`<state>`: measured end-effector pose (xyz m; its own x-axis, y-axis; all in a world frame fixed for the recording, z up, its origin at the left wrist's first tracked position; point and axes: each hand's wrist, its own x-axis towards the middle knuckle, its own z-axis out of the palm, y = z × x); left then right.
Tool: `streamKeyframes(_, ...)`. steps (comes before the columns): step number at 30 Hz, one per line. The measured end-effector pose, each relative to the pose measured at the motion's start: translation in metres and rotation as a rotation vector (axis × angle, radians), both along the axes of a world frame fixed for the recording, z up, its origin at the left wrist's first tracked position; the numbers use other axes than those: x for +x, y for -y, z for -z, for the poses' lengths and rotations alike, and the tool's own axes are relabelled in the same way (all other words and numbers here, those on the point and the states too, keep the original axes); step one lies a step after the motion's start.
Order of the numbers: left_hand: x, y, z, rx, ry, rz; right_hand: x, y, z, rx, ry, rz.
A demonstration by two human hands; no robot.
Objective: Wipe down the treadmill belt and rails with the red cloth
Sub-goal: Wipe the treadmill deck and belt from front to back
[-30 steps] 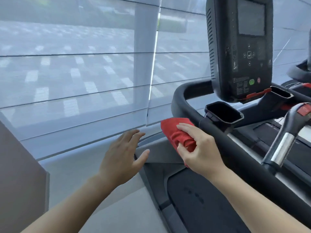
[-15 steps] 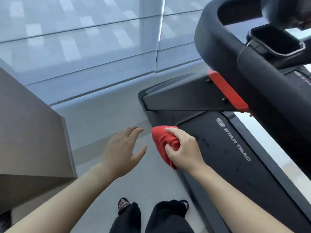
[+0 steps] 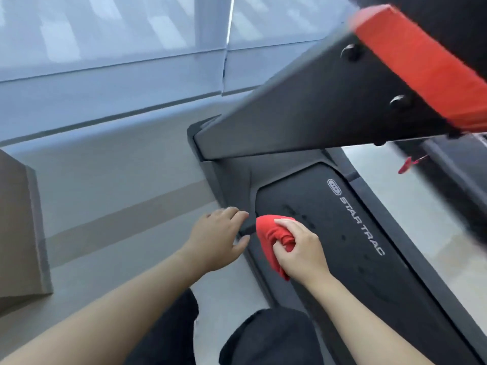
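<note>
White capitals reading "STAR TRAC" point(image 3: 362, 227) run lengthwise along the black side rail point(image 3: 329, 272) of the treadmill. A small oval logo point(image 3: 334, 187) in the same white sits at the head of the word, and no other writing can be read. The red cloth point(image 3: 268, 241) is bunched into a wad and lies against the forward, outer part of that rail, just left of the lettering. The right hand point(image 3: 303, 251) grips it from above. Its fingers point(image 3: 286, 223) are curled over the top of the wad and the thumb is tucked against a fold, so the cloth is pinched between them, and a tail of fabric runs down below the palm. The left hand point(image 3: 217, 241) holds nothing; its fingers point(image 3: 233, 212) are loosely bent and close together, with the thumb spread apart. Its fingertips lie at the outer edge of the treadmill frame, just beside the cloth, and whether they touch the frame cannot be told. Above the rail a grey upright point(image 3: 303, 109) slants up to the right, with two dark bolt heads point(image 3: 350, 52) and a broad, blurred red strip point(image 3: 421, 64) along its upper edge. A small red clip point(image 3: 407, 164) hangs below it. The person's knees in black trousers point(image 3: 268, 338) show at the bottom, over a grey floor point(image 3: 118, 206), and a brown-grey box point(image 3: 18, 233) stands at the left.
</note>
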<state>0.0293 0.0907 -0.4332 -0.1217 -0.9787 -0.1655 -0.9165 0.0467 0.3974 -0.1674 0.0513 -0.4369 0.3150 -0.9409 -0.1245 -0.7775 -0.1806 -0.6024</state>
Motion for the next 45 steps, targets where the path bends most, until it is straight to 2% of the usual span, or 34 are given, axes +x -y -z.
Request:
streamKeyframes(10, -0.032, 0.157, 0.3, -0.231, 0.198, 0.223, -0.029, 0.122, 0.29, -0.244, 0.141, 0.134)
streamKeyframes(14, -0.065, 0.194, 0.373, -0.28, 0.213, 0.284, -0.068, 0.152, 0.363, -0.355, 0.099, 0.127)
streamKeyframes(17, -0.081, 0.21, 0.398, -0.266, 0.173, 0.246, -0.095, 0.162, 0.39, -0.5, -0.008, 0.063)
streamKeyframes(19, -0.089, 0.219, 0.413, -0.273, 0.187, 0.247, -0.109, 0.164, 0.411, -0.566, -0.144, -0.041)
streamKeyframes(23, -0.1, 0.227, 0.45, -0.251, 0.255, 0.297, -0.127, 0.159, 0.468, -0.34, -0.358, -0.169)
streamKeyframes(26, -0.106, 0.224, 0.472, -0.263, 0.239, 0.311, -0.13, 0.154, 0.49, -0.334, -0.306, -0.122)
streamKeyframes(33, -0.12, 0.227, 0.484, -0.305, 0.129, 0.292, -0.121, 0.17, 0.488, -0.373, -0.242, 0.003)
streamKeyframes(36, -0.119, 0.238, 0.488, -0.292, 0.178, 0.298, -0.121, 0.181, 0.503, -0.289, -0.212, 0.014)
streamKeyframes(45, -0.137, 0.292, 0.457, -0.202, 0.499, 0.369, -0.123, 0.209, 0.523, -0.279, -0.113, 0.056)
